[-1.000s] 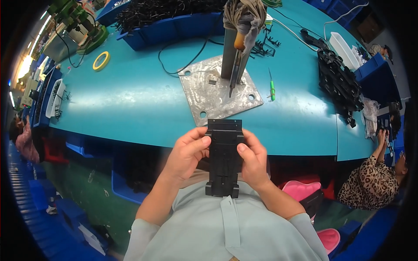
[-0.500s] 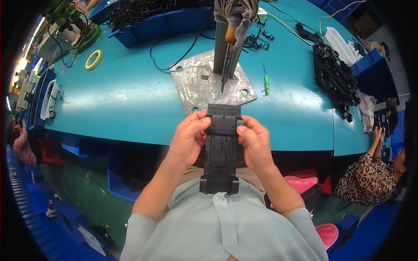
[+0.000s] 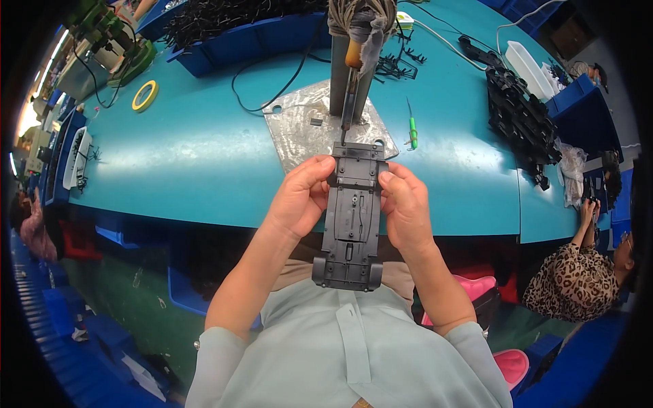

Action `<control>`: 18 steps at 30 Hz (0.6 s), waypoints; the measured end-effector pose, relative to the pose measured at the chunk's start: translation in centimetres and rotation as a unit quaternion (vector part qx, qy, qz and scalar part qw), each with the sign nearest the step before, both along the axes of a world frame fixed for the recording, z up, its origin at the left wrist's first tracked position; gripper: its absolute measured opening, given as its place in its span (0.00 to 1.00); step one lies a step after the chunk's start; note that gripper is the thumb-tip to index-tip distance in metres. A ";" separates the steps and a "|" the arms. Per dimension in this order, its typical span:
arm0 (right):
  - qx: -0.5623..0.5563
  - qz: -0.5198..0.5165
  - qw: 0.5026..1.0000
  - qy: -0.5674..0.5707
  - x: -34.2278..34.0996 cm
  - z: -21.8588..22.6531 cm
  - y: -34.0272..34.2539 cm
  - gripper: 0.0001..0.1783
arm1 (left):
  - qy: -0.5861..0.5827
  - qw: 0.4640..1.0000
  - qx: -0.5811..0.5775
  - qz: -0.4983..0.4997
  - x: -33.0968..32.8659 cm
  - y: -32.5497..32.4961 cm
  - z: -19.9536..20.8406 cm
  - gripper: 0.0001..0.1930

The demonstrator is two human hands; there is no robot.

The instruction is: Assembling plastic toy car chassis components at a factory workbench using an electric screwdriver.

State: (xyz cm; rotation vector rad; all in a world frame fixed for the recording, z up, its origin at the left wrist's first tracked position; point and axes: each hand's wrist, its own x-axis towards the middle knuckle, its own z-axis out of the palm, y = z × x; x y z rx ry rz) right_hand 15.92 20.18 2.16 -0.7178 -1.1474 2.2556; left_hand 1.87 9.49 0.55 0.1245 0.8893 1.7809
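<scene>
A long black plastic toy-car chassis is held up in front of me, its far end over the table's near edge. My left hand pinches its left side near the far end, thumb on top. On the opposite side my right hand grips it the same way. Just beyond the far end, a soldering iron with a wooden handle points downward, bound with cord and cloth to a metal post. Its tip meets or nearly meets the chassis edge; I cannot tell which. Beneath lies a scuffed metal base plate.
On the teal table are a green-handled screwdriver and yellow tape. A blue bin of black parts stands behind, with a pile of black parts at right. A co-worker sits far right.
Both hands have moved the chassis away from me and slightly right, toward the iron's tip. More of its upper face now shows, so its tilt has changed.
</scene>
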 end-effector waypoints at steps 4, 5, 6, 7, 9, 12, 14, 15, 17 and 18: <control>0.004 -0.004 1.000 0.000 -0.3 -0.1 -0.1 0.15 | -0.005 1.000 -0.006 0.009 -0.2 0.1 0.4 0.09; 0.004 -0.006 1.000 0.003 -0.4 -0.1 -0.1 0.15 | -0.005 1.000 -0.007 0.009 -0.3 0.0 0.2 0.09; 0.005 -0.006 1.000 0.007 -0.4 0.1 -0.1 0.15 | -0.008 1.000 0.005 0.003 -0.5 -0.1 -0.1 0.09; 0.004 -0.005 1.000 0.008 -0.5 0.2 -0.1 0.15 | -0.011 1.000 0.016 -0.004 -0.7 -0.1 -0.2 0.10; 0.005 -0.005 1.000 0.018 -0.5 0.4 -0.1 0.15 | -0.013 1.000 0.026 -0.008 -0.9 -0.1 -0.3 0.10; 0.011 -0.001 1.000 0.021 -0.4 0.6 -0.1 0.15 | -0.012 0.999 0.031 -0.010 -0.9 0.0 -0.1 0.10; 0.010 -0.003 1.000 0.021 -0.5 0.8 -0.1 0.15 | -0.010 1.000 0.026 -0.009 -0.9 0.0 0.0 0.09; 0.008 -0.003 1.000 0.022 -0.5 0.8 -0.1 0.15 | -0.012 0.999 0.029 -0.010 -0.9 0.0 0.0 0.09; 0.010 -0.001 1.000 0.025 -0.4 0.9 -0.1 0.15 | -0.014 0.999 0.033 -0.011 -1.0 0.0 0.1 0.09; 0.012 0.001 1.000 0.028 -0.4 0.9 -0.1 0.15 | -0.014 0.999 0.033 -0.015 -1.0 0.0 0.2 0.09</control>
